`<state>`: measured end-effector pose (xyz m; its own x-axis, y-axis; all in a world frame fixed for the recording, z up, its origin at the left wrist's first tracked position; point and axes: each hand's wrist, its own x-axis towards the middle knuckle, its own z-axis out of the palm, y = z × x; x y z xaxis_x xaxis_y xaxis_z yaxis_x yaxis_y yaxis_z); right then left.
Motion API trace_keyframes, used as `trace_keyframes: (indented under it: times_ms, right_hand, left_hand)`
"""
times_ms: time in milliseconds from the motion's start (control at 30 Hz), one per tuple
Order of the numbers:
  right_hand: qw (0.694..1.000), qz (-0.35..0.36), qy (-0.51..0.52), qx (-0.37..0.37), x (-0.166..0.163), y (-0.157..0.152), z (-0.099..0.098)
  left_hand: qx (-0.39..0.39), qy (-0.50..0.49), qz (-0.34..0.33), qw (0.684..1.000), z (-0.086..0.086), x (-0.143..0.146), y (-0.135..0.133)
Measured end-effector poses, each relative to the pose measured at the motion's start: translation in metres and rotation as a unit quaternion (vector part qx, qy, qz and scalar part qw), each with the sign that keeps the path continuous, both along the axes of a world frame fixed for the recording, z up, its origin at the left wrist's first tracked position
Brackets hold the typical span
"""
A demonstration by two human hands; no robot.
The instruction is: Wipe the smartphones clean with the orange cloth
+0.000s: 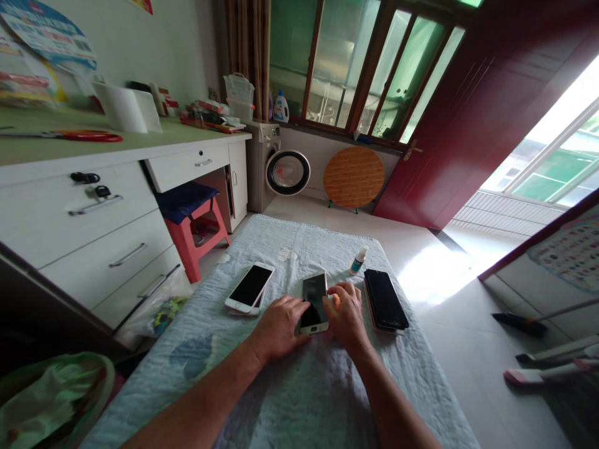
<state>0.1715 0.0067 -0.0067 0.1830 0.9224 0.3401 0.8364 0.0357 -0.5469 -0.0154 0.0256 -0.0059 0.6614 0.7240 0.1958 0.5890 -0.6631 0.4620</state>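
A smartphone with a dark screen and a light frame lies flat on the cloth in front of me. My left hand is at its left side, fingers on the edge and thumb by the lower corner, holding it. At the right edge, my right hand has its fingers bent around a small orange object, mostly hidden, whose kind I cannot make out. To the left, a white smartphone rests on another one. On the right, a black smartphone tops another stack. A small white-capped bottle stands behind my right hand.
A pale quilted cloth covers the table. Left are a white desk and a red stool. Farther back stand a washing machine with its door swung out, a round wooden board and a dark red door.
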Motion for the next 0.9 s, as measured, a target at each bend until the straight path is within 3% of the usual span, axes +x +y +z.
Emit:
trace_keyframes:
  times_ms: [200,433,700,800,900]
  right_hand:
    - [0.992,0.092,0.075,0.038,-0.004,-0.002,-0.001]
    - [0.971,0.160,0.177,-0.010,-0.013,-0.004,-0.001]
    - [0.964,0.223,0.147,-0.002,-0.019,-0.009,0.002]
    - [0.972,0.220,0.087,0.013,-0.014,-0.007,0.002]
    - [0.988,0.151,-0.003,0.020,-0.003,-0.004,0.003]
  left_hand:
    - [0.009,0.027,0.031,0.999,0.009,0.002,-0.006]
    - [0.004,0.000,0.048,0.999,0.000,0.006,-0.008]
    - [-0.010,-0.121,0.038,0.992,-0.004,0.009,-0.010]
    - [-0.028,-0.129,0.098,0.986,-0.007,0.009,-0.008]
    - [-0.025,-0.101,0.167,0.980,-0.012,0.010,-0.005]
